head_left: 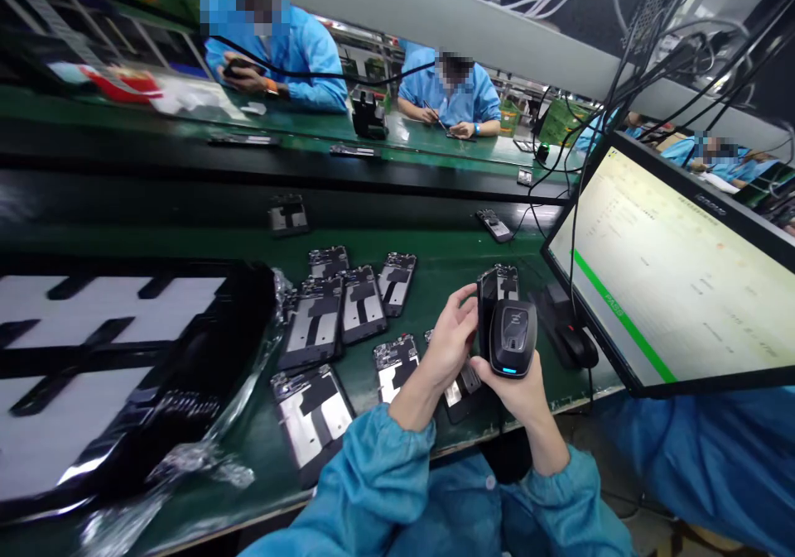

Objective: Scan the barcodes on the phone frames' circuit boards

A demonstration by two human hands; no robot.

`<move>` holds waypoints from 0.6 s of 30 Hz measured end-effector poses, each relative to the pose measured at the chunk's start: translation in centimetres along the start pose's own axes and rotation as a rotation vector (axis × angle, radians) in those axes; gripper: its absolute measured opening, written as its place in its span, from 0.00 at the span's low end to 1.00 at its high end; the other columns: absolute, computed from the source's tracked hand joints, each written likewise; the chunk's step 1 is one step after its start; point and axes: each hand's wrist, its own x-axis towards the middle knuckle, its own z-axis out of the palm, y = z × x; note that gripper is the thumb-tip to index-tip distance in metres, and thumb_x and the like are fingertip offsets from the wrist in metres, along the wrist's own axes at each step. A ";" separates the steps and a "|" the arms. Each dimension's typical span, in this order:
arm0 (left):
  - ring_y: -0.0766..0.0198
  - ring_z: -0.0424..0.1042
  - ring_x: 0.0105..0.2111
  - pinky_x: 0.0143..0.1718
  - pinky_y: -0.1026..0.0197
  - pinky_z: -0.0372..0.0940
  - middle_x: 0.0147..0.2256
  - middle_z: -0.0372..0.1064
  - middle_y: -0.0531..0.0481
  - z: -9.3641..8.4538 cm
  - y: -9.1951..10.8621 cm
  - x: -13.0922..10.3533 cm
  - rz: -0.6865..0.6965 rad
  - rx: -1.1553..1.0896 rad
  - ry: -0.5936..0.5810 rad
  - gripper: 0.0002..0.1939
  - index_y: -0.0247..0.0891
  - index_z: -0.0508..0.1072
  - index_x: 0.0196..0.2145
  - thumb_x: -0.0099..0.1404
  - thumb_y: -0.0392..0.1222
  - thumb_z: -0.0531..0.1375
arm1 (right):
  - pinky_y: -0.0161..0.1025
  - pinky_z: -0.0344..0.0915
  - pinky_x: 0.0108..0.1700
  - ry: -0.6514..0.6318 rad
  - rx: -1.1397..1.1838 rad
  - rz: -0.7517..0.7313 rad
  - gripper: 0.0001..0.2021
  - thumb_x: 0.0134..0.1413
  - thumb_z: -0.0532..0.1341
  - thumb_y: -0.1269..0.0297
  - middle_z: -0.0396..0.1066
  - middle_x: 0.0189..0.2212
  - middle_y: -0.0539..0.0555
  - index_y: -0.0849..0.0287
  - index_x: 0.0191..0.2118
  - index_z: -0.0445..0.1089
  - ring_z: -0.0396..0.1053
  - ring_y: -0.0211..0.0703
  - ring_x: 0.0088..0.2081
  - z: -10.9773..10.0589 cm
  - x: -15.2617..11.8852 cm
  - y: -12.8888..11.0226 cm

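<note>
My left hand holds a dark phone body upright by its edge, with its fingers bent behind it. Close against its right side is a black handheld scanner with a small blue light, gripped from below by my right hand; most of those fingers are hidden behind the scanner. Several opened phone bodies with silver plates and exposed circuit boards lie on the green table left of my hands. Another phone body lies partly hidden under my left wrist.
A monitor showing a green PASS bar stands at the right, with a black mouse beside it. A black tray with plastic film fills the left. Cables hang overhead. Across the bench, people in blue work.
</note>
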 end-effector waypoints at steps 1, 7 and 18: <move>0.58 0.73 0.47 0.47 0.58 0.67 0.48 0.72 0.45 0.2 -0.1 0.0 0.026 0.003 0.010 0.30 0.41 0.64 0.56 0.60 0.50 0.67 | 0.39 0.71 0.30 0.004 0.006 0.002 0.18 0.39 0.74 0.55 0.77 0.26 0.56 0.64 0.31 0.75 0.72 0.45 0.27 -0.1 0.0 0.0; 0.58 0.73 0.47 0.47 0.59 0.67 0.47 0.73 0.46 1.2 -0.3 -0.2 0.018 -0.008 0.016 0.28 0.41 0.66 0.53 0.59 0.50 0.68 | 0.39 0.71 0.30 0.032 0.014 -0.027 0.17 0.39 0.74 0.55 0.78 0.27 0.57 0.64 0.32 0.75 0.73 0.46 0.28 -0.5 -0.1 0.5; 0.73 0.59 0.17 0.16 0.70 0.52 0.23 0.63 0.61 1.0 0.0 0.1 0.085 0.126 -0.038 0.25 0.44 0.61 0.41 0.57 0.57 0.68 | 0.38 0.71 0.32 -0.042 0.055 -0.105 0.17 0.41 0.74 0.57 0.78 0.29 0.55 0.63 0.34 0.75 0.73 0.46 0.30 -1.3 -0.4 0.8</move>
